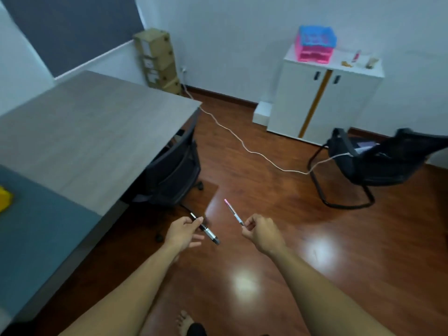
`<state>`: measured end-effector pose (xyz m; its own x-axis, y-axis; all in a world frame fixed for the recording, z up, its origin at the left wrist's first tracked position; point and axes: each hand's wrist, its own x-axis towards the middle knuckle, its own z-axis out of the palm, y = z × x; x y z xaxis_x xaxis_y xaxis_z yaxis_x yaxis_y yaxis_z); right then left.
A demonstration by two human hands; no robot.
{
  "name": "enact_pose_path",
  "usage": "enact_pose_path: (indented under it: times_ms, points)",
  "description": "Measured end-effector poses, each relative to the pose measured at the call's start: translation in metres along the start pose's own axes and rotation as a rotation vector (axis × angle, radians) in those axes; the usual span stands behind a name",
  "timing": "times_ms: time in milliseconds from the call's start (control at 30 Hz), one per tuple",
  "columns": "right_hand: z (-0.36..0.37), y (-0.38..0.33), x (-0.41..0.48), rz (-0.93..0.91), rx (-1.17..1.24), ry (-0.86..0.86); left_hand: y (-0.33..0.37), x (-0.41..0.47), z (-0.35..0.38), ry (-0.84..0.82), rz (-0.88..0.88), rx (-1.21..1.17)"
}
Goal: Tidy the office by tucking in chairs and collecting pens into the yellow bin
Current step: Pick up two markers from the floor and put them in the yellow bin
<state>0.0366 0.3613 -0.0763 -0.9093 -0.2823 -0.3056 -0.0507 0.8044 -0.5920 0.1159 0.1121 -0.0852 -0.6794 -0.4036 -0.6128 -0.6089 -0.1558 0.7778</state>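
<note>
My left hand (184, 232) grips a black and silver pen (206, 230) that points down to the right. In my right hand (260, 230) is a thin pen with a pink tip (233, 213), pinched at its lower end and slanting up to the left. Both hands hover over the wooden floor beside the desk. A corner of the yellow bin (4, 198) shows at the far left on the desk's blue mat. A black wheeled chair (173, 170) stands tucked under the grey desk (97, 132). A second black chair (378, 163) stands away from the desk at the right.
A white cable (242, 141) runs across the floor to the right chair. A white cabinet (324, 103) with pink and blue trays (315, 43) stands against the far wall. Cardboard boxes (157, 59) are stacked in the corner. My bare foot (184, 322) shows at the bottom.
</note>
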Motion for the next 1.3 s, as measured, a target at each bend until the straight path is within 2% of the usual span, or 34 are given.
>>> enact_pose_path:
  times_ms: [233,467,933,1300]
  points:
    - [0.085,-0.126,0.044,-0.153,-0.055,-0.098,-0.009,0.028,-0.149,0.151,0.003,-0.078]
    - [0.158,-0.223,0.063,-0.297,-0.115,-0.236,-0.022,0.036,-0.251,0.278,-0.034,-0.195]
    - [0.261,-0.379,0.169,-0.548,-0.299,-0.494,-0.031,0.068,-0.379,0.537,-0.120,-0.499]
    - [0.325,-0.504,0.231,-0.724,-0.363,-0.650,-0.009,0.080,-0.468,0.784,-0.078,-0.733]
